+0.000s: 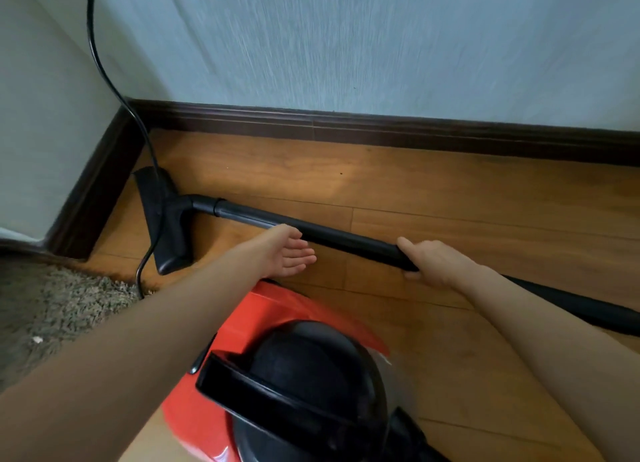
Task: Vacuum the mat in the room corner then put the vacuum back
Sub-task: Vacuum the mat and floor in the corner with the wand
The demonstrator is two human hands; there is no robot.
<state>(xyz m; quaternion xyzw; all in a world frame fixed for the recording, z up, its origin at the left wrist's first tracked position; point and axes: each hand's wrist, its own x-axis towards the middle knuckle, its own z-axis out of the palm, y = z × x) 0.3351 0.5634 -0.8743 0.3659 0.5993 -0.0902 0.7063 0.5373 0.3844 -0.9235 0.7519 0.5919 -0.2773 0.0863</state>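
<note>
A red and black vacuum body (277,375) stands on the wooden floor right below me. Its black wand (346,236) lies along the floor toward the room corner, ending in a flat black floor head (166,219) near the skirting board. My right hand (433,260) grips the wand at its near end. My left hand (294,253) hovers palm up just beside the wand, fingers straight, holding nothing. A grey shaggy mat (52,309) lies at the lower left, beside the floor head.
A black power cord (104,70) hangs down the wall into the corner and runs past the floor head to the mat's edge. Dark skirting board (381,129) lines both walls. The black hose (588,309) leaves the frame at the right.
</note>
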